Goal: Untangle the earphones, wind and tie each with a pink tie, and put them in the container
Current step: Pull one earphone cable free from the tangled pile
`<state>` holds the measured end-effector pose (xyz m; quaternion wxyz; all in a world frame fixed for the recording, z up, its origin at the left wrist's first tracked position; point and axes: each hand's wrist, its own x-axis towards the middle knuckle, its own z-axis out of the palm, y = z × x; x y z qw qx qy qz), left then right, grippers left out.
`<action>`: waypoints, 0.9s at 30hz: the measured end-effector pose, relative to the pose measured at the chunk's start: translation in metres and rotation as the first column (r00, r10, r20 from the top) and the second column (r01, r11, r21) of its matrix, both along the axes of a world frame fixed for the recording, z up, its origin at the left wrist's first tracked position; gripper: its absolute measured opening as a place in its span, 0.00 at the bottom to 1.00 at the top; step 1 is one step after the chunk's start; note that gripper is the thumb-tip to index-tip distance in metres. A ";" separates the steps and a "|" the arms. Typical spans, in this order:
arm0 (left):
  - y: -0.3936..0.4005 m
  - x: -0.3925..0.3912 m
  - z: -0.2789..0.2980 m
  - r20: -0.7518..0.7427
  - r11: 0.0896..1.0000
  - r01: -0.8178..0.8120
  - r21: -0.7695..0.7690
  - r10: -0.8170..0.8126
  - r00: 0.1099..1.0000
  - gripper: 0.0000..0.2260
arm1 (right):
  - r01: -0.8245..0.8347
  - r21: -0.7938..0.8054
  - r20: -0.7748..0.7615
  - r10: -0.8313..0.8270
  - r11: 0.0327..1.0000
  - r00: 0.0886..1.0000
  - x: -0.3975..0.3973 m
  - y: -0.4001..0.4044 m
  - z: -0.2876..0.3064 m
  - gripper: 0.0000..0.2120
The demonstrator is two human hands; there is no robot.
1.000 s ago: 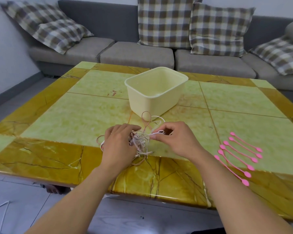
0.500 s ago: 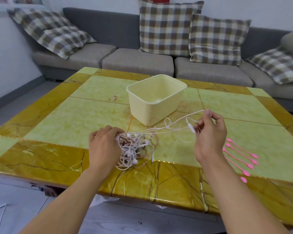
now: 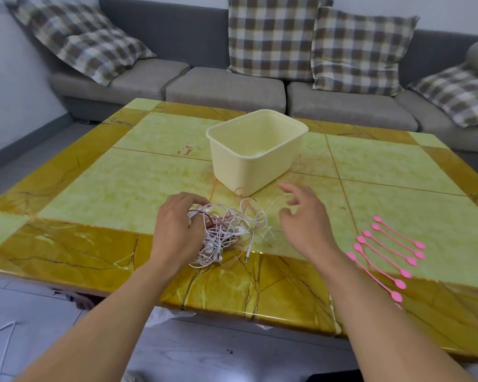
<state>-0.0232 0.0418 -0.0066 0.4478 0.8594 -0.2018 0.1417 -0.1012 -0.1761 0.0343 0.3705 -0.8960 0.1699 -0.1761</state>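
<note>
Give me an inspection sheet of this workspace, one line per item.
Surface: green and amber marble-pattern table, glossy, small red marks left of the container.
Job's things: tangled earphones in one heap near the front edge; cream container upright, no earphones seen inside; pink ties laid in a row at the right, unused.
Clutter: nothing seen on the table.
Hands: left hand grips the heap; right hand open above the table, holding nothing.
Cables: loose strands and a jack plug trail right of the heap.
Surroundings: grey sofa with checked cushions behind the table.
</note>
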 end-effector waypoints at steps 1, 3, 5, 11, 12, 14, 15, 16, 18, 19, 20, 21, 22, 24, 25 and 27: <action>0.000 -0.001 0.001 -0.038 0.999 0.018 -0.037 -0.020 0.999 0.15 | -0.111 0.018 -0.003 0.111 0.994 0.994 0.000 0.008 0.001 0.27; 0.000 -0.004 0.003 -0.065 0.995 0.046 -0.088 -0.052 0.997 0.18 | -0.303 0.013 -0.121 0.302 0.953 0.946 0.000 0.022 -0.005 0.29; -0.003 -0.008 0.005 -0.039 0.994 0.074 -0.078 -0.077 0.996 0.17 | -0.373 -0.067 -0.260 0.344 0.926 0.902 0.005 0.025 -0.018 0.31; -0.013 -0.010 -0.012 0.031 0.916 0.236 0.325 -0.260 0.965 0.20 | -0.324 -0.063 -0.331 0.287 0.944 0.899 0.013 0.019 -0.031 0.27; -0.014 -0.008 -0.016 0.030 0.899 0.239 0.367 -0.269 0.963 0.20 | -0.305 -0.074 -0.321 0.267 0.950 0.909 0.014 0.018 -0.031 0.23; -0.013 -0.004 -0.019 0.036 0.912 0.230 0.341 -0.257 0.966 0.15 | -0.239 -0.047 -0.257 0.219 0.970 0.941 0.015 0.013 -0.030 0.10; -0.012 -0.002 -0.018 0.032 0.929 0.220 0.298 -0.240 0.970 0.14 | -0.203 -0.005 -0.207 0.197 0.979 0.958 0.015 0.010 -0.028 0.05; -0.011 0.000 -0.018 0.027 0.943 0.204 0.264 -0.218 0.976 0.14 | -0.168 0.033 -0.143 0.171 0.985 0.975 0.014 0.007 -0.025 0.05; -0.008 0.002 -0.017 0.014 0.950 0.180 0.255 -0.190 0.982 0.14 | -0.108 0.093 -0.017 0.110 0.990 0.994 0.012 0.000 -0.019 0.03; -0.008 0.002 -0.017 0.010 0.946 0.184 0.267 -0.194 0.981 0.13 | -0.091 0.114 0.032 0.088 0.989 0.996 0.011 -0.002 -0.016 0.02; -0.007 0.001 -0.017 0.006 0.940 0.197 0.278 -0.207 0.978 0.13 | -0.088 0.127 0.064 0.080 0.988 0.995 0.010 -0.003 -0.014 0.02; -0.006 0.000 -0.017 0.002 0.935 0.211 0.284 -0.221 0.975 0.13 | -0.094 0.141 0.079 0.084 0.986 0.993 0.008 -0.003 -0.012 0.02; -0.006 -0.001 -0.017 -0.009 0.933 0.224 0.280 -0.231 0.973 0.12 | -0.108 0.156 0.085 0.095 0.982 0.992 0.007 -0.002 -0.011 0.03; -0.006 -0.002 -0.017 -0.046 0.934 0.248 0.257 -0.244 0.969 0.11 | -0.137 0.194 0.095 0.121 0.971 0.988 0.006 0.000 -0.010 0.03; -0.005 -0.003 -0.016 -0.062 0.934 0.254 0.251 -0.247 0.967 0.10 | -0.152 0.209 0.103 0.133 0.966 0.986 0.005 0.000 -0.009 0.03; -0.005 -0.003 -0.016 -0.078 0.931 0.259 0.256 -0.247 0.966 0.07 | -0.184 0.239 0.122 0.158 0.954 0.980 0.004 0.002 -0.006 0.04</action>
